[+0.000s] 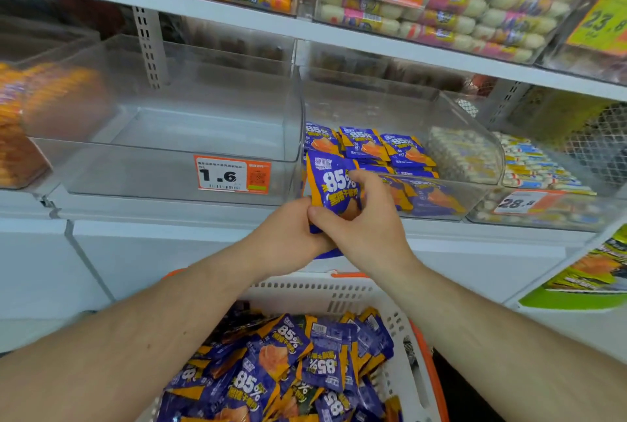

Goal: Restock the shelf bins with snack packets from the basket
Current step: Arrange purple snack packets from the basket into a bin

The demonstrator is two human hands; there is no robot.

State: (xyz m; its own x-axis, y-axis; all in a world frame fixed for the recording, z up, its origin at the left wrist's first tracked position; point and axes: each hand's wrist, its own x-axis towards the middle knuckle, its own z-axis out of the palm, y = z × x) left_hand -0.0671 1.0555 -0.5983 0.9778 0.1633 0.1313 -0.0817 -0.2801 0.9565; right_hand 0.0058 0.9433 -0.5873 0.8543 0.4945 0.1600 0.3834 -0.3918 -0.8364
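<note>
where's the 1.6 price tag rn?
Head view, left of centre: the 1.6 tag sits on the empty clear bin's front wall, just left of the held packet.

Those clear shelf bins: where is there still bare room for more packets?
The bin behind the 1.6 price tag shows a bare floor, bordered by the sausage bin and the bin of purple packets. That one is crowded in front; both hands hold packets there.

Bright even light, edges bowed (blurry)
</note>
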